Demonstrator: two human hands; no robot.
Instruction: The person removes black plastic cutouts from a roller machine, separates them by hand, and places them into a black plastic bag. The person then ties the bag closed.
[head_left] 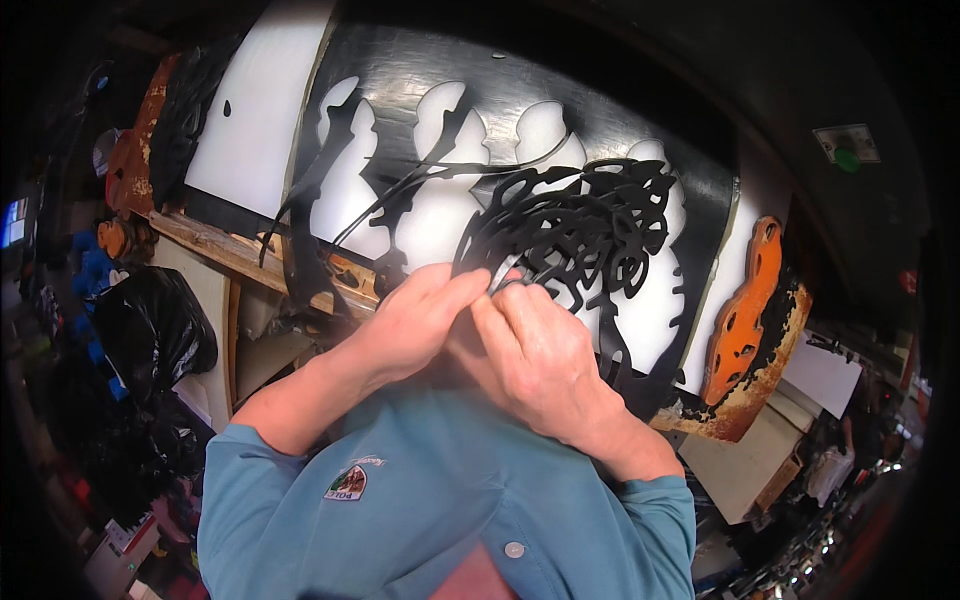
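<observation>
My left hand [425, 305] and my right hand [538, 345] meet at the near edge of a tangled heap of black cut-out pieces [580, 225]. Both are closed, with thumbs and fingers pinched together around part of the flexible black material. A shiny grey edge [506, 272] shows between the fingertips; how far each hand's grip reaches is hidden. Under the heap lies a black sheet [390, 60] with rounded, wavy-edged openings, through which a white board [425, 225] shows. Long thin black strips [385, 200] trail left from the heap.
To the right stands an orange wavy-edged plate [745, 310] with dark holes, on a worn brown board [770, 375]. A white panel [262, 110] and a wooden rail [215, 245] are on the left. A black plastic bag [155, 325] sits lower left.
</observation>
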